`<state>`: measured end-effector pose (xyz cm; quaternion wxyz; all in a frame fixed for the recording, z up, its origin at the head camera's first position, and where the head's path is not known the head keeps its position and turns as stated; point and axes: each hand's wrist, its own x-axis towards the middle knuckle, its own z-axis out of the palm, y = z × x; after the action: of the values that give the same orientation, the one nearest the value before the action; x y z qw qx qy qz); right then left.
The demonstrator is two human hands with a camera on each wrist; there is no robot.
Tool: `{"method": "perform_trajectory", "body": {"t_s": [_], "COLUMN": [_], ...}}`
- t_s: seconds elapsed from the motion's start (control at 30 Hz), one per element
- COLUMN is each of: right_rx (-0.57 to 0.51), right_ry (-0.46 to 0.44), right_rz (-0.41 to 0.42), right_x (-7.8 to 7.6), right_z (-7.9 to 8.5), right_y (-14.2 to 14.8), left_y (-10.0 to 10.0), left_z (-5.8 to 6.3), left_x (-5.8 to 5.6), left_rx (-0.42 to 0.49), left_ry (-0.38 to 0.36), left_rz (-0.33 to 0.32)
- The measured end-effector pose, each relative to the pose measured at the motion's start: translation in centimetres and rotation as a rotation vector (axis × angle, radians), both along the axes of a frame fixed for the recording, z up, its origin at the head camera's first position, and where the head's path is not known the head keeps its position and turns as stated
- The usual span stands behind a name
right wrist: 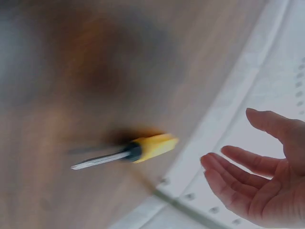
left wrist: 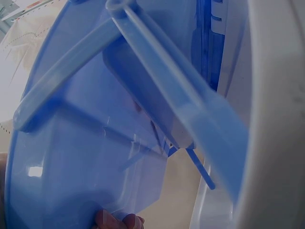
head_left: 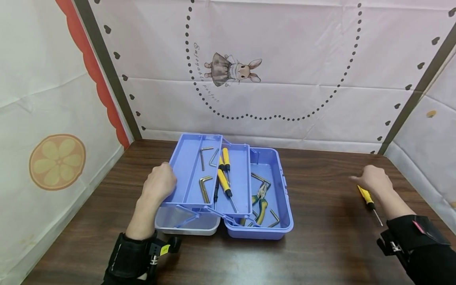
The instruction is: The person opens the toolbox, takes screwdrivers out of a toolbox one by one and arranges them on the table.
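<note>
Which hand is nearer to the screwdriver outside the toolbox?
Right. The right hand is close beside the screwdriver, fingers not around it; the left hand is far across the table, gripping the outer edge of the toolbox's upper tray.

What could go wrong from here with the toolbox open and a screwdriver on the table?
1. The left hand grips the upper tray; a tug or tilt could slide its loose hex keys.
2. The folding arms might pinch that hand if the tray swings in.
3. The right hand isn't gripping the screwdriver; a careless brush could roll it.
</note>
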<state>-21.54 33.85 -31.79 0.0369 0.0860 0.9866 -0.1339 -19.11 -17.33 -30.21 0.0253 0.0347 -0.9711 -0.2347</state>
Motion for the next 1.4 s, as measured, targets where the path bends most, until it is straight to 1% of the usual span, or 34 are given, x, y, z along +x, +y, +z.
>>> {"method": "perform_trajectory", "body": {"t_s": [0.07, 0.23, 0.33, 0.5, 0.6, 0.77, 0.97, 1.03, 1.13, 1.23, 1.4], "right_rx": [0.007, 0.023, 0.012, -0.030, -0.055, -0.082, -0.125, -0.139, -0.164, -0.206, -0.258], "right_ry": [0.051, 0.196, 0.259, 0.301, 0.316, 0.291, 0.251, 0.234, 0.191, 0.145, 0.077], "right_rz": [0.045, 0.202, 0.286, 0.384, 0.414, 0.423, 0.444, 0.445, 0.425, 0.414, 0.441], "right_x": [-0.4, -1.3, -1.8, -2.4, -2.8, -3.6, -4.7, -5.0, -5.5, -5.9, -6.5], "right_z": [0.9, 3.4, 4.7, 6.3, 6.7, 7.1, 6.9, 6.6, 6.0, 5.2, 4.0], "right_y": [-1.3, -5.4, -8.1, -12.6, -15.3, -19.5, -23.7, -24.9, -26.4, -27.7, -28.9], "left_y": [0.0, 0.0, 0.0, 0.0, 0.0, 0.0, -0.1, -0.1, -0.1, -0.1, -0.1], "left_z": [0.0, 0.1, 0.1, 0.0, 0.1, 0.1, 0.2, 0.2, 0.1, 0.0, 0.0], "left_x": [0.0, -0.1, -0.1, 0.0, 0.0, 0.0, -0.1, 0.0, 0.0, 0.1, 0.1], "left_rx": [-0.005, -0.013, -0.015, -0.014, -0.016, -0.020, -0.018, -0.016, -0.013, -0.009, -0.010], "left_ry": [0.001, -0.001, 0.001, -0.001, 0.000, -0.002, -0.001, -0.005, -0.011, -0.011, 0.003], "left_rz": [0.002, 0.009, 0.012, 0.012, 0.017, 0.021, 0.020, 0.021, 0.024, 0.024, 0.026]}}
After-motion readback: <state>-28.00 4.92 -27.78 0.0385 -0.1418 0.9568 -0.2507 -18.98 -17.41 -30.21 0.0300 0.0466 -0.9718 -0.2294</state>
